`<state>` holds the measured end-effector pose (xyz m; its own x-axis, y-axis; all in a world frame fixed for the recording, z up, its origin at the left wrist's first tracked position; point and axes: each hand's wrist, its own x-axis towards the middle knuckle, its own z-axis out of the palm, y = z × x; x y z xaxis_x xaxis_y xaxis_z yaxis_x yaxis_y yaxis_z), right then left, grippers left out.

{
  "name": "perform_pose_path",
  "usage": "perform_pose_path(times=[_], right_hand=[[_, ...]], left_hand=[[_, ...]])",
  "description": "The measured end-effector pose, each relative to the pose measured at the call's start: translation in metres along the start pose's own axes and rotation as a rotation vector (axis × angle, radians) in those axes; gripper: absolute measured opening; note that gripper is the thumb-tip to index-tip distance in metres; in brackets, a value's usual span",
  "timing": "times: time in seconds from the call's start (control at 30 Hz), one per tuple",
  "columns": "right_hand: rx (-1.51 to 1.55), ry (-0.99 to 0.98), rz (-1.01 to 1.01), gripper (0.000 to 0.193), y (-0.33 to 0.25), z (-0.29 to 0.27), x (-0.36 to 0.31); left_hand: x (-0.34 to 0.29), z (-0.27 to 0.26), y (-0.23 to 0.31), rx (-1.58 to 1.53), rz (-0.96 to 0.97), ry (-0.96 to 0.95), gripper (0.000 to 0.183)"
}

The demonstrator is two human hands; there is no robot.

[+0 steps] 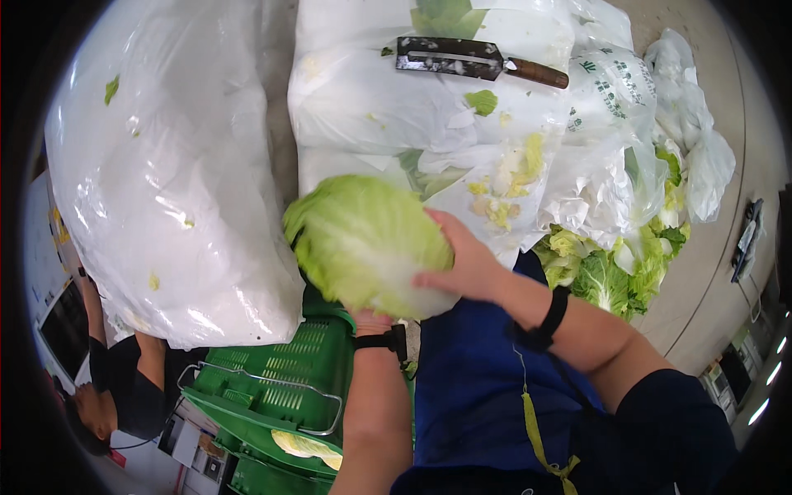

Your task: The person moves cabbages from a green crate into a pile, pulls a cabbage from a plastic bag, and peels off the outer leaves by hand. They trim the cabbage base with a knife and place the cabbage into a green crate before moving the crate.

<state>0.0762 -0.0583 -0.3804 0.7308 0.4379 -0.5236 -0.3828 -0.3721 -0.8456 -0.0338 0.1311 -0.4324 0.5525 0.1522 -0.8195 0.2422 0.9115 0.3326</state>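
Observation:
Between my two hands I hold a large head of napa cabbage (371,243), pale green with a whitish base toward me. My right hand (466,256) grips its right side, thumb and fingers apart around it. Under the base is my left hand (369,320), mostly hidden by the cabbage. Beyond it, a cleaver (450,58) with a dark wet blade and a wooden handle (536,73) lies on white plastic-wrapped bundles (355,91). Small leaf scraps (481,101) and yellowish bits (528,161) are scattered on the plastic.
At left stands a big white plastic-covered bundle (173,198). Green crates (280,371) with metal handles are stacked at lower left, one with a cabbage (305,448). Loose cabbage leaves (606,280) lie on the floor at right, beside plastic bags (689,115). Another person (136,388) is at far left.

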Motion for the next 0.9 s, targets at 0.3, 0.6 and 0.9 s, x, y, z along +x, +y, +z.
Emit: perform_pose_path(times=[0.3,0.6,0.9], right_hand=[[-0.543,-0.06,-0.229,0.094,-0.085,-0.045,-0.054],[-0.527,-0.116,-0.131,0.086,-0.06,-0.094,-0.014],[-0.353,-0.216,0.221,0.064,-0.019,-0.137,0.061]], left_hand=[[-0.001,0.06,-0.06,-0.394,-0.104,-0.155,0.071],[-0.047,0.09,-0.106,-0.647,-0.333,-0.164,0.07],[-0.132,0.134,-0.056,1.337,-0.073,-0.387,0.067]])
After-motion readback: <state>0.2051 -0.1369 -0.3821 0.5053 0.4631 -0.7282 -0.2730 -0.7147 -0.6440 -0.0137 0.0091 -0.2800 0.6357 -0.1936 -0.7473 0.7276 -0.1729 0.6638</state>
